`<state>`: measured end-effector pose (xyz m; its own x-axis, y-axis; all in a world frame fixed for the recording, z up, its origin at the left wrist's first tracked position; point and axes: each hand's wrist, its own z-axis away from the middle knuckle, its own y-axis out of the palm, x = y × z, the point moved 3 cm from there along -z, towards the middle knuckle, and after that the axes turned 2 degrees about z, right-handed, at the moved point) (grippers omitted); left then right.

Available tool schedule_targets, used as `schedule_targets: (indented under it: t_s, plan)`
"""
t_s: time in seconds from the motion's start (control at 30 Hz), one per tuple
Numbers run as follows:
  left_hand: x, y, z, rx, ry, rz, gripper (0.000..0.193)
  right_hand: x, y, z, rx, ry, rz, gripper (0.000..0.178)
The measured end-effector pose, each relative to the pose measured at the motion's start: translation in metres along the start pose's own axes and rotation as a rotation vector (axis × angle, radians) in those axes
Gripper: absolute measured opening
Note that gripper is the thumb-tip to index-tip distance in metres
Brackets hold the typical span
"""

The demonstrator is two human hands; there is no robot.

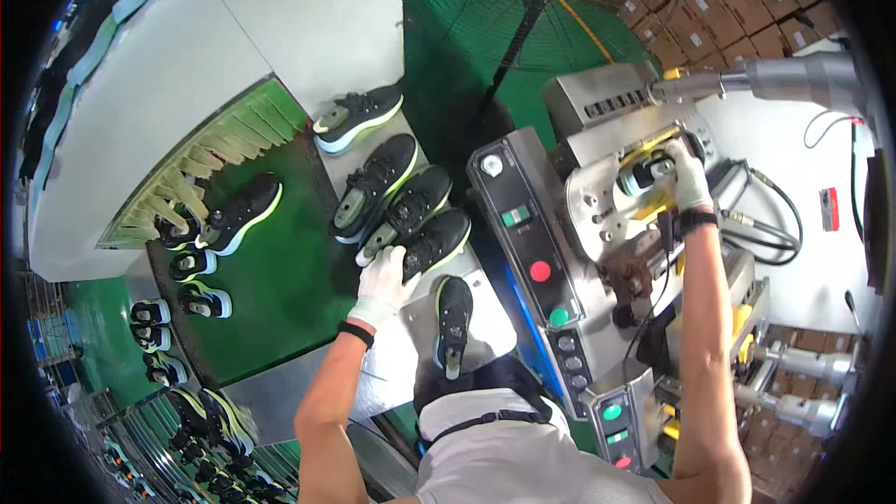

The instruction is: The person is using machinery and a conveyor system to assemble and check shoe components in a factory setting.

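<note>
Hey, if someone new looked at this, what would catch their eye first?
Probably the broad green belt at left. Then the white-gloved left hand touching a black shoe near the middle, and the white-gloved right hand at the metal machine on the right, whose long panel shows a bright red button.

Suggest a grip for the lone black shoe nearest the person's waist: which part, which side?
I'd pinch the heel collar of the lone black shoe, from above on the person's side. Its toe points away, so the open heel end faces the torso; the neighbouring shoe and left hand crowd the toe side.
</note>
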<state>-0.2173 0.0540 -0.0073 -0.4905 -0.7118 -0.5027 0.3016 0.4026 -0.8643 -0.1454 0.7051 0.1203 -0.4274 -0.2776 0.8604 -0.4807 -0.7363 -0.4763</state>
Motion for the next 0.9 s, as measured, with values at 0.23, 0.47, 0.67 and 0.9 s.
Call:
schedule_targets:
  t_s: [0.23,0.47,0.67,0.9]
  plan:
    - [0.003,0.021,-0.015,0.093,0.089,-0.026,0.054,0.139,0.138,0.307,-0.091,-0.143,0.133,0.075]
    - [-0.029,0.026,-0.017,0.021,0.178,-0.141,0.058,-0.082,0.238,0.365,-0.034,-0.277,1.174,0.086]
    - [-0.021,-0.023,0.069,-0.135,0.088,0.239,0.069,-0.021,0.227,0.394,-0.077,-0.257,0.816,0.096]
    - [0.058,-0.025,0.313,-0.056,-0.292,0.241,0.051,-0.008,0.248,0.494,-0.098,-0.39,0.421,0.091]
